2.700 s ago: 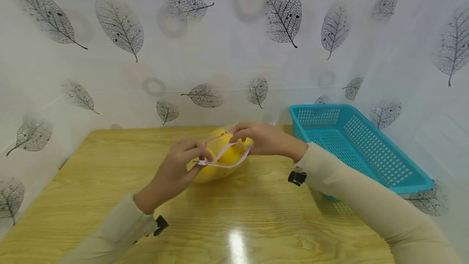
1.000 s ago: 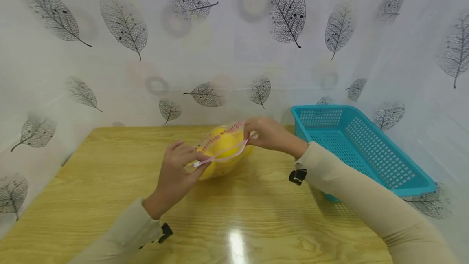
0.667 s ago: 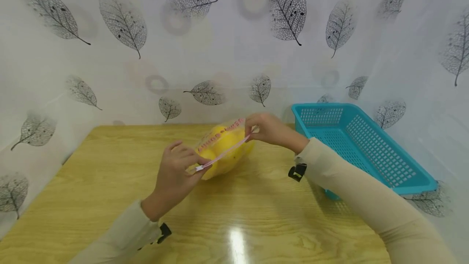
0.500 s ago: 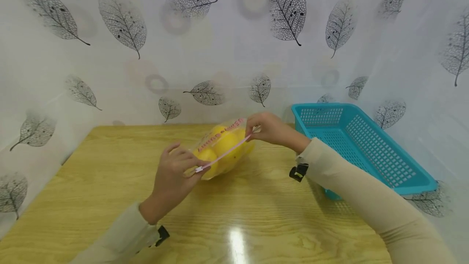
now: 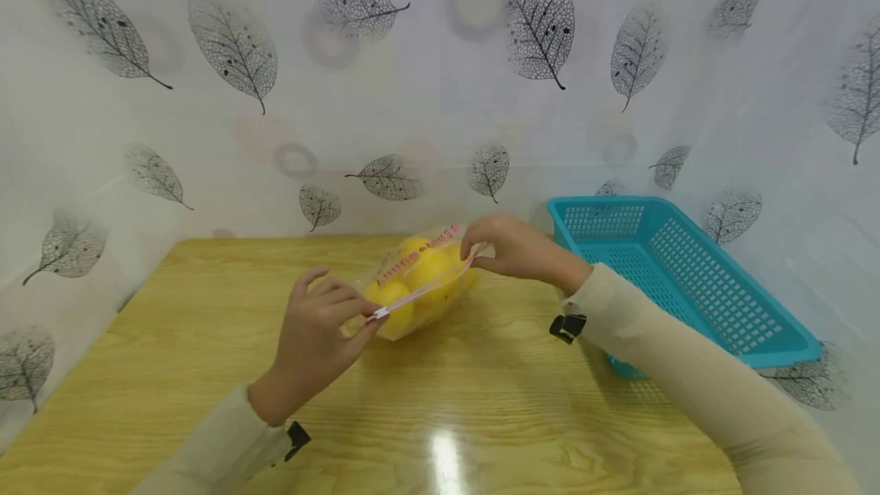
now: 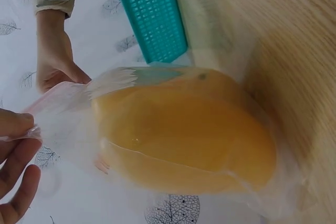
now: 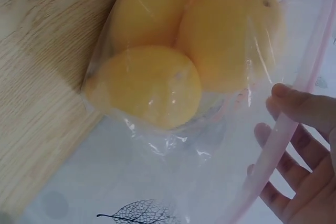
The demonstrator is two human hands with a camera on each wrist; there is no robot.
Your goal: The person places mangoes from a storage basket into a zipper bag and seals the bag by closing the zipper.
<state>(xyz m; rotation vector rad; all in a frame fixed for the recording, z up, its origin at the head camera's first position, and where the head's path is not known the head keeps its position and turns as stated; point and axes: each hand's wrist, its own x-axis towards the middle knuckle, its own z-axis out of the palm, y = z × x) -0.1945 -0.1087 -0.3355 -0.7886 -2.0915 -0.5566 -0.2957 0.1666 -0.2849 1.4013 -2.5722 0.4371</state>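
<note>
A clear slider zip bag [image 5: 440,290] with red print lies on the wooden table. Inside are several large yellow oval fruits [image 7: 226,35]; their exact kind is unclear. Thumb and forefinger of my left hand [image 5: 312,338] pinch the left end of the pink zip strip [image 5: 421,292], at the white slider [image 5: 380,313]. At the strip's right end, my right hand [image 5: 512,247] pinches the bag's mouth. Between the hands the strip runs slanted, its two edges slightly apart toward the right. In the right wrist view, the right thumb [image 7: 302,103] lies over the strip, with fingers behind it.
A turquoise perforated plastic basket [image 5: 729,266] stands at the right, behind my right forearm. A pale curtain [image 5: 426,98] printed with leaves hangs along the table's back. Light wood tabletop [image 5: 227,289] spreads to the left of the bag.
The bag's mouth gaped wide at first; its edges have since come close together and the strip is drawn out straighter. My right hand has shifted right, my left slightly left.
</note>
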